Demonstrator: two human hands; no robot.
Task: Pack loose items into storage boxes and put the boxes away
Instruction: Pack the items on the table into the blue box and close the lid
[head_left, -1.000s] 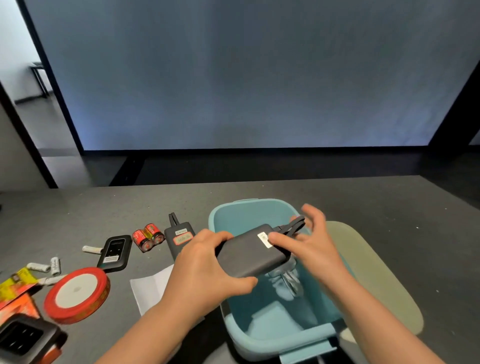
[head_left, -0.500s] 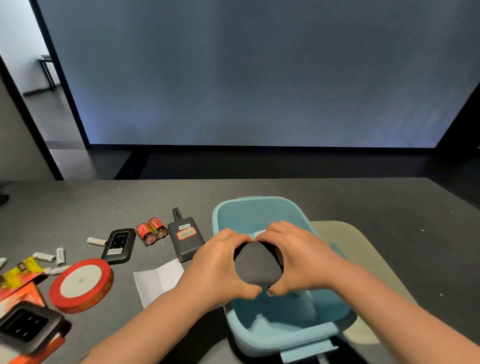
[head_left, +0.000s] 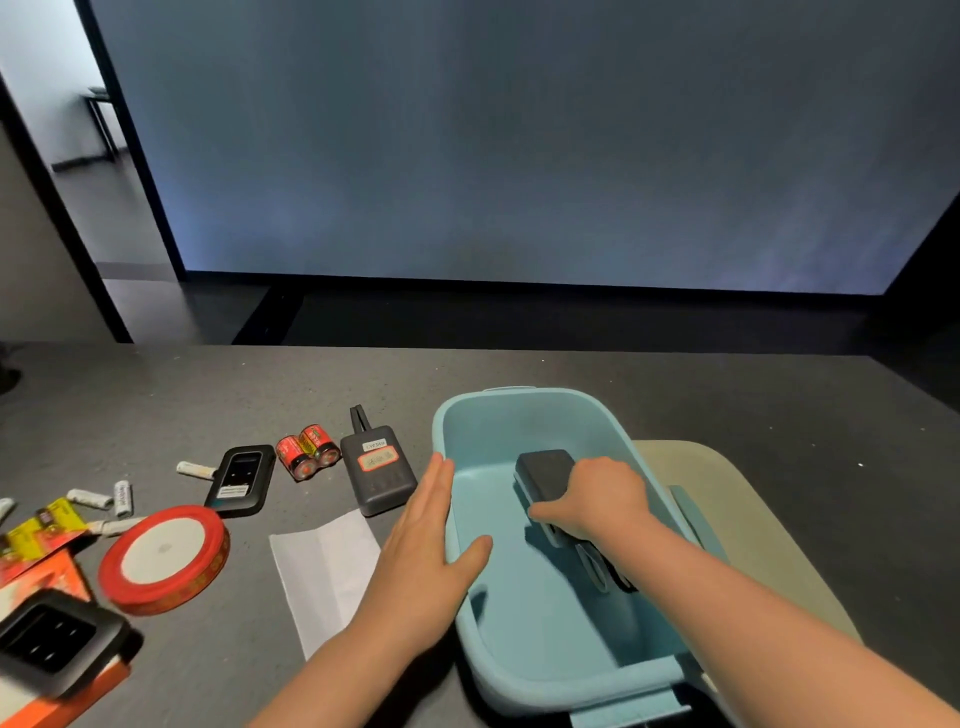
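The smooth, rounded light-blue plastic box (head_left: 519, 421) sits on the matte grey table (head_left: 727, 395). The right hand (head_left: 592, 501) has its grip curled over a matte black slab-shaped power bank (head_left: 545, 470), now lying down inside the box rather than held above it. The left hand (head_left: 431, 540) has let go, its flat fingers against the box's 9 o'clock wall. A second power bank (head_left: 379, 470) lies further toward 9 o'clock.
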